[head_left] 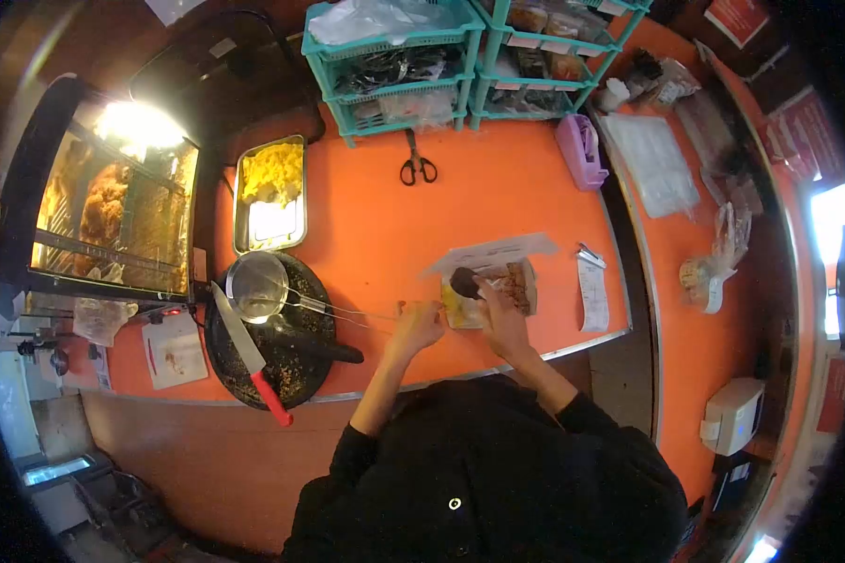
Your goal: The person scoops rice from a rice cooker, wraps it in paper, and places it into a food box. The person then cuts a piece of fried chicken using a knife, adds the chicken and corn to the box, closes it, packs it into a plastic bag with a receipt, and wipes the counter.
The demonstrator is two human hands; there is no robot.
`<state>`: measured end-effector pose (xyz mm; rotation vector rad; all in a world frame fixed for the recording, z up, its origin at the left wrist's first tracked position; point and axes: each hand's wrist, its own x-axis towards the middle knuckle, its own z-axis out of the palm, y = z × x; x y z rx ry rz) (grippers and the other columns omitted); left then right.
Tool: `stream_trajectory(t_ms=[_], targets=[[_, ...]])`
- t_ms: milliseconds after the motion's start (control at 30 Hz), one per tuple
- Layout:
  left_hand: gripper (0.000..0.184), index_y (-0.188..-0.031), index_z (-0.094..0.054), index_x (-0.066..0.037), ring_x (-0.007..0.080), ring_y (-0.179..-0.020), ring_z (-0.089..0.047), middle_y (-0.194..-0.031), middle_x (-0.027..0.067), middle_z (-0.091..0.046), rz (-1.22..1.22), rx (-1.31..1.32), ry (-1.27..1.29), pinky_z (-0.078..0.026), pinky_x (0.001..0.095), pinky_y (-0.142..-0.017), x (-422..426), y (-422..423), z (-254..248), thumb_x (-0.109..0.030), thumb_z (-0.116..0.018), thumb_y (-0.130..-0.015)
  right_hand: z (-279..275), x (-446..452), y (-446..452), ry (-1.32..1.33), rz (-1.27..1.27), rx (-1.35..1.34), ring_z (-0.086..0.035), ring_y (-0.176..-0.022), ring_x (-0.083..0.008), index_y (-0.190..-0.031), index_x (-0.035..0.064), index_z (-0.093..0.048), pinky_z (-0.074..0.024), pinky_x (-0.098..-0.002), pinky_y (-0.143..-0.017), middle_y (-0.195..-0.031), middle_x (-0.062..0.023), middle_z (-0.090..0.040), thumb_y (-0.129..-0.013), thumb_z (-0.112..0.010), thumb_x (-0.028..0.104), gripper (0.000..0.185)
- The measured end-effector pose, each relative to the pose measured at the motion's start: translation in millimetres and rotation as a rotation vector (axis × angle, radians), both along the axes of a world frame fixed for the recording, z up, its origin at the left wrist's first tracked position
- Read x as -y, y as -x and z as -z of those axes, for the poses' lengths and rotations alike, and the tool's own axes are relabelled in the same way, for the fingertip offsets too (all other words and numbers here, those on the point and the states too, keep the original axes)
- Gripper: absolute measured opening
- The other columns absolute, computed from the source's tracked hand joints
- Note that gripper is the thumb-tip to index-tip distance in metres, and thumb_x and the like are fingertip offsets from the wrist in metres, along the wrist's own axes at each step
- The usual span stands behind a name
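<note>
My right hand (505,327) is closed around a dark, rounded object (465,282) over an open food box (532,291). Brown food (514,283) fills the box's right side, with something yellow at its left. Just left of the box is my left hand (417,327), its fingers curled together; what they hold, if anything, is too small to name. Thin wire-like handles run from a strainer (257,287) toward that hand, and contact cannot be made out. A white paper sheet (493,251) lies behind the box.
A black mortar (296,375) carries the strainer, a pestle and a red-handled knife (244,340). Behind stand a tray of yellow food (300,220), scissors (418,169) and green racks (394,89). A lit display case (113,202) is left; a clipped receipt (592,296) lies right.
</note>
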<state>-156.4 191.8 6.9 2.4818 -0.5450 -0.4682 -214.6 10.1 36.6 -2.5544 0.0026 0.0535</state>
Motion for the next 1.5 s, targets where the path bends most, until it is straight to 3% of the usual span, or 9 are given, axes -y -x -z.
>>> stream_trajectory(t_ms=[167, 367, 533, 700, 867, 1000, 1067, 1267, 1500], targets=[[0.031, -0.101, -0.064, -0.007, 0.0310, -0.097, -0.057, -0.093, 0.0161, -0.063, -0.046, 0.090, 0.084, -0.033, 0.0490, -0.090, -10.1, 14.4, -4.5, -0.010, -0.056, -0.072, 13.1, 1.7, 5.4, -0.111, 0.041, -0.066, -0.058, -0.092, -0.0389, -0.134, 0.0153, -0.040, -0.0476, -0.0461, -0.077, -0.111, -0.0216, -0.058, -0.095, -0.040, 0.020, 0.040], [0.027, -0.102, -0.061, -0.007, 0.0298, -0.096, -0.054, -0.090, 0.0121, -0.058, -0.319, 0.343, 0.298, -0.031, 0.0474, -0.092, -49.2, 32.6, -54.3, -0.004, -0.055, -0.076, -50.3, -90.2, -71.0, -0.443, 0.004, 0.219, -0.061, -0.065, -0.0341, -0.123, 0.0065, -0.047, -0.0455, -0.0422, -0.055, -0.081, -0.0184, -0.062, -0.094, -0.042, 0.022, 0.033], [0.020, -0.094, -0.060, -0.007, 0.0248, -0.073, -0.055, -0.079, 0.0080, -0.056, -0.688, 0.343, 0.344, -0.041, 0.0357, -0.065, -91.6, 55.0, -76.2, -0.001, -0.057, -0.075, 3.5, -246.8, -219.6, 0.003, -0.330, 0.493, -0.058, -0.080, -0.0308, -0.114, 0.0082, -0.053, -0.0458, -0.0406, -0.071, -0.081, -0.0136, -0.060, -0.087, -0.050, 0.017, 0.029], [0.018, -0.092, -0.061, -0.007, 0.0232, -0.073, -0.054, -0.079, 0.0066, -0.056, -0.695, 0.306, 0.347, -0.041, 0.0362, -0.067, -94.7, 71.5, -77.2, -0.002, -0.057, -0.075, 53.1, -291.5, -264.0, 0.094, -0.353, 0.403, -0.052, -0.099, -0.0343, -0.098, 0.0053, -0.056, -0.0404, -0.0441, -0.085, -0.094, -0.0184, -0.060, -0.076, -0.052, 0.011, 0.023], [0.017, -0.091, -0.061, -0.004, 0.0249, -0.075, -0.055, -0.078, 0.0091, -0.056, -0.598, 0.330, 0.356, -0.043, 0.0356, -0.070, -51.1, 74.3, -67.7, 0.000, -0.057, -0.075, -3.1, -255.1, -254.2, -0.094, -0.233, 0.878, -0.057, -0.088, -0.0291, -0.087, 0.0057, -0.058, -0.0452, -0.0437, -0.074, -0.090, -0.0156, -0.060, -0.073, -0.059, 0.012, 0.016], [0.018, -0.092, -0.061, -0.005, 0.0254, -0.072, -0.058, -0.077, 0.0109, -0.058, -0.504, 0.227, 0.467, -0.046, 0.0343, -0.065, -2.1, 79.9, -78.2, 0.001, -0.058, -0.076, -74.5, -136.4, -239.9, -0.529, -0.037, 0.686, -0.057, -0.067, -0.0324, -0.075, 0.0025, -0.056, -0.0429, -0.0413, -0.056, -0.073, -0.0145, -0.057, -0.080, -0.060, 0.015, 0.014], [0.017, -0.092, -0.061, -0.004, 0.0252, -0.071, -0.059, -0.076, 0.0114, -0.058, -0.470, 0.196, 0.476, -0.047, 0.0339, -0.064, 18.9, 86.0, -75.9, 0.000, -0.058, -0.076, -77.0, -42.5, -224.6, -0.246, 0.217, 0.861, -0.061, -0.071, -0.0312, -0.078, 0.0037, -0.062, -0.0455, -0.0371, -0.059, -0.073, -0.0151, -0.060, -0.084, -0.061, 0.019, 0.017], [0.018, -0.095, -0.059, -0.002, 0.0258, -0.074, -0.060, -0.083, 0.0131, -0.059, -0.347, -0.159, 0.532, -0.049, 0.0342, -0.067, 85.2, 116.4, -36.7, -0.005, -0.060, -0.078, -49.1, 110.2, -152.1, -0.142, -0.624, -0.017, -0.064, -0.078, -0.0377, -0.119, 0.0130, -0.054, -0.0508, -0.0458, -0.067, -0.082, -0.0182, -0.065, -0.084, -0.058, 0.034, 0.041], [0.038, -0.110, -0.051, -0.002, 0.0313, -0.089, -0.058, -0.099, 0.0148, -0.056, -0.326, 0.372, 0.502, -0.048, 0.0390, -0.077, 166.9, 133.3, -61.1, -0.013, -0.067, -0.077, -98.5, 115.9, -28.9, 0.167, -0.414, -0.210, -0.062, -0.065, -0.0393, -0.131, 0.0174, -0.043, -0.0496, -0.0474, -0.061, -0.066, -0.0193, -0.060, -0.080, -0.060, 0.026, 0.055]])
